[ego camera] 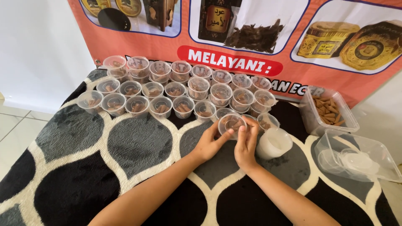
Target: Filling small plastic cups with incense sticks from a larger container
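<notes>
Both my hands hold one small clear plastic cup [231, 124] with brown cone-shaped pieces inside and a lid on it. My left hand [208, 143] grips the cup from the left, thumb along its lower edge. My right hand [247, 142] grips it from the right, fingers curled over the rim. Just beyond the cup stand several rows of similar lidded cups [176, 90] filled with the same brown pieces.
A stack of empty white cups [274, 143] lies right of my hands. At the right, a clear tub [312, 117] holds loose brown cones, and a clear tray [379, 161] holds lids. All rest on a black, grey and white patterned rug [134, 146]. An orange banner [146, 44] hangs behind.
</notes>
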